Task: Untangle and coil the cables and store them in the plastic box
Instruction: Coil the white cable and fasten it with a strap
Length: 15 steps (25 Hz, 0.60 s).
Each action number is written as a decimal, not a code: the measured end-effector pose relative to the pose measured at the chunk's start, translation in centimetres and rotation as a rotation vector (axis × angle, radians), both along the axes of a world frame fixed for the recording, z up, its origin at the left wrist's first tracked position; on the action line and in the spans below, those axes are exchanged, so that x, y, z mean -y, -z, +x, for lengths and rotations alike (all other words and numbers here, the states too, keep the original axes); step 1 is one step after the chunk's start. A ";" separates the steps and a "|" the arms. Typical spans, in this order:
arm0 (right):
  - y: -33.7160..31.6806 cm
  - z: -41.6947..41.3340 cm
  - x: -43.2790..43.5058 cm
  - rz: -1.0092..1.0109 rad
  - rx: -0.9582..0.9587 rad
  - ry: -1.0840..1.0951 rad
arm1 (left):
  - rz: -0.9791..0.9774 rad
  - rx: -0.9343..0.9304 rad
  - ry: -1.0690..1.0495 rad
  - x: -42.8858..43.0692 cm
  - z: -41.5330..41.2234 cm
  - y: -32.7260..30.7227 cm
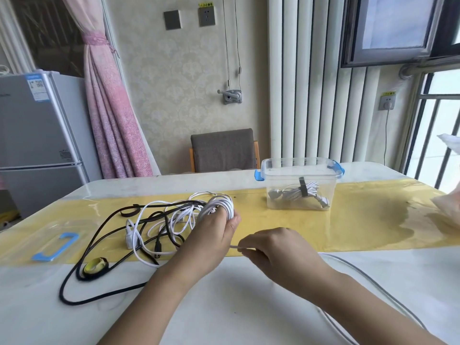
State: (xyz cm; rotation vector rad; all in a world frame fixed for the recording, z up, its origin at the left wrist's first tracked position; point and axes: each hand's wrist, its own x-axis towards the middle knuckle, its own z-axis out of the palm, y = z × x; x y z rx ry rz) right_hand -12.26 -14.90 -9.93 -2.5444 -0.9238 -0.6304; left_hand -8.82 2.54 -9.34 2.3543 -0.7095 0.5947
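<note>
Here the left hand (214,234) grips an upright white coil (220,207). The right hand (271,245) pinches its strand (234,247), which runs left to right.

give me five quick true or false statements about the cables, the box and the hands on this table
1. The left hand holds a coil of white cable. True.
2. The plastic box is empty. False: a bundled white cable with a dark strap lies inside.
3. The right hand pinches a white cable strand. True.
4. The box lid is clipped onto the box. False: it lies flat on the table, far left of the box.
5. A black cable lies loose on the table. True.
</note>
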 end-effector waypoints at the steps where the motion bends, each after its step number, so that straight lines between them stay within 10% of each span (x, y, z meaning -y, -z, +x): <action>1: -0.3 0.0 0.3 0.008 0.074 0.052 | 0.070 -0.072 -0.011 -0.1 -0.1 0.0; 8: -2.7 1.3 3.6 0.307 0.227 0.283 | -0.071 -0.659 0.045 -0.2 -1.5 -1.8; 15: -2.7 2.4 5.7 0.278 0.189 0.525 | -0.479 -1.341 0.706 -0.2 -2.6 -3.7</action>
